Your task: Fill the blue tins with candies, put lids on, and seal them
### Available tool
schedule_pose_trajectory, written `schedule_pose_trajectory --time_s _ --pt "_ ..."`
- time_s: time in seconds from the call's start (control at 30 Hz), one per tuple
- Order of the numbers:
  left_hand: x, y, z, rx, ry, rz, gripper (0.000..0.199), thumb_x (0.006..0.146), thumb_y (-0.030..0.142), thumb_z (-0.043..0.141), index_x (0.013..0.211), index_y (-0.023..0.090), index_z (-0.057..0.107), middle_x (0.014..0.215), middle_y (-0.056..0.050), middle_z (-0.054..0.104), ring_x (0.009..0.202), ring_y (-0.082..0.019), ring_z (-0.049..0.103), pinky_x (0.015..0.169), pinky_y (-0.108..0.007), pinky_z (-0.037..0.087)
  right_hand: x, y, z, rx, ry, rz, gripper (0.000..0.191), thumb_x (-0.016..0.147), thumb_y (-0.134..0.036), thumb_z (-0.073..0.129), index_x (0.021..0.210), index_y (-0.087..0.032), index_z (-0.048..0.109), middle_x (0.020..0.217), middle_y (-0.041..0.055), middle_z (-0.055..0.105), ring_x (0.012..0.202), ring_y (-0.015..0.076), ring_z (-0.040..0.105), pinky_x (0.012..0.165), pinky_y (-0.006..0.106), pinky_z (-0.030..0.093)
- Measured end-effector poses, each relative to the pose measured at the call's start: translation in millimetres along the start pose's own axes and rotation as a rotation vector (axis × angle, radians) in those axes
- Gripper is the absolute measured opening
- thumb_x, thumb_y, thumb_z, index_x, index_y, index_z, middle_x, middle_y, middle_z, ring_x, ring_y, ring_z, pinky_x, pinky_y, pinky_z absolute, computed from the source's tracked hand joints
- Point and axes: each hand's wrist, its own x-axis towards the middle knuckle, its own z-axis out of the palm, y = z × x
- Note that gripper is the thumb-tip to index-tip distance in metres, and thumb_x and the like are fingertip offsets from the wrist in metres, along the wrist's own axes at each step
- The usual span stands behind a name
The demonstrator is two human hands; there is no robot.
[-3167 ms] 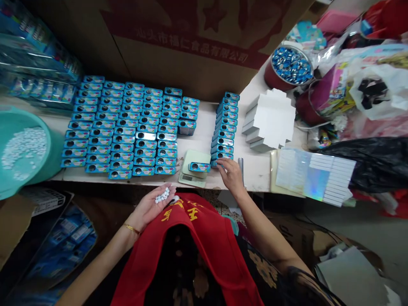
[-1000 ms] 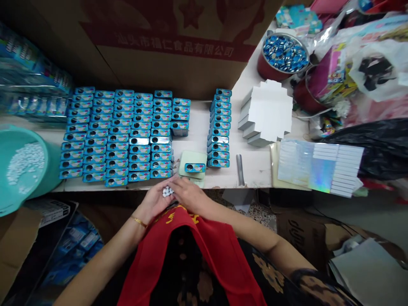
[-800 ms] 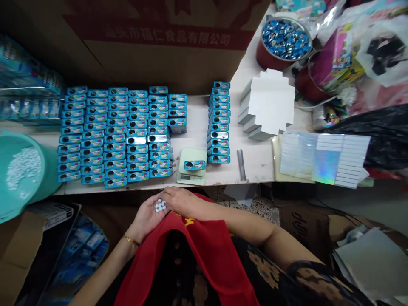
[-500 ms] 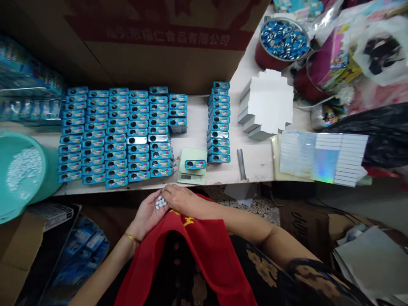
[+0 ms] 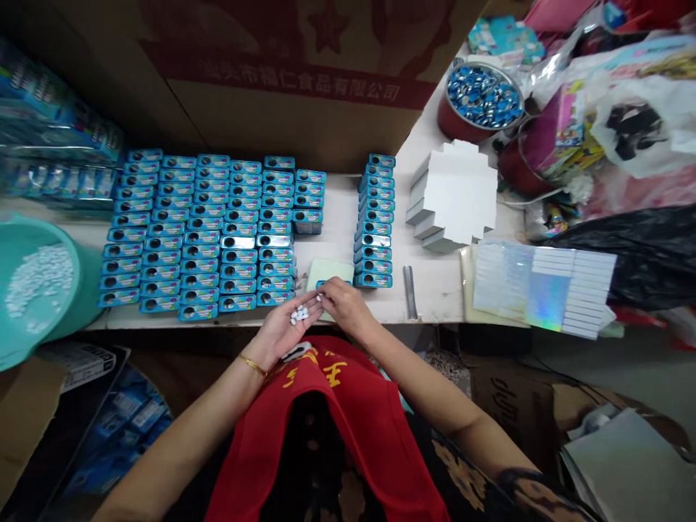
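My left hand [image 5: 280, 330] is palm up at the table's front edge, with several small white candies [image 5: 299, 314] lying in it. Fingers pinched, my right hand [image 5: 341, 304] holds a white candy [image 5: 319, 297] beside the left fingertips. Under the right hand is a pale green scale [image 5: 330, 270], bearing a blue tin that my fingers mostly hide. Rows of blue tins [image 5: 199, 280] stand to the left of the scale. One more column of blue tins [image 5: 373, 252] stands just right of it.
A teal basin [image 5: 81, 290] with white candies is at the left. Flat white boxes [image 5: 457, 192], a metal strip [image 5: 409, 292], and a red pot [image 5: 451, 123] of blue lids are on the right. A large carton [image 5: 283, 123] stands behind the tins.
Both hands have moved up and right toward the scale. The right hand has left the palm and now covers part of the tin on the scale. The view has shifted slightly.
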Motion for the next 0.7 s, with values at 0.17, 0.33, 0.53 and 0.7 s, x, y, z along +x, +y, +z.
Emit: schedule_pose_trajectory --time_s 0.17,0.33,0.53,0.7 --pt "4 1 6.9 0.110 0.087 0.089 0.021 0.074 0.005 0.054 0.093 0.005 0.064 0.097 -0.016 0.066 0.096 -0.023 0.061 0.087 -0.033 0.048 8 9 -5 -0.045 -0.045 0.142 0.019 0.084 -0.017 0.048 0.097 -0.016 0.062 0.090 0.0071 0.058 0.084 0.0157 0.057 0.075 0.025 0.045" --pt "0 6 -4.0 0.067 0.090 0.074 0.023 0.075 0.004 0.052 0.095 0.003 0.062 0.103 -0.018 0.064 0.101 -0.024 0.059 0.088 -0.033 0.048 0 9 -6 0.037 0.065 0.118 0.022 0.086 -0.016 0.044 0.100 -0.015 0.061 0.094 0.0084 0.060 0.089 0.0161 0.057 0.078 0.026 0.046" --pt "3 5 -20.4 0.068 0.084 0.019 0.023 0.076 0.003 0.051 0.098 0.004 0.061 0.097 -0.017 0.064 0.090 -0.019 0.062 0.078 -0.027 0.052 -13 2 -6 0.177 0.206 0.079 0.021 0.087 -0.019 0.042 0.096 -0.019 0.062 0.092 0.0064 0.062 0.089 0.0159 0.057 0.081 0.028 0.046" --pt "-4 8 -41.7 0.063 0.094 0.009 0.017 0.077 0.005 0.053 0.092 0.009 0.061 0.066 -0.003 0.057 0.051 -0.005 0.051 0.041 -0.012 0.041 -9 15 -12 0.193 0.327 0.136 0.019 0.085 -0.019 0.046 0.092 -0.019 0.063 0.090 0.0055 0.063 0.087 0.0155 0.057 0.080 0.028 0.045"
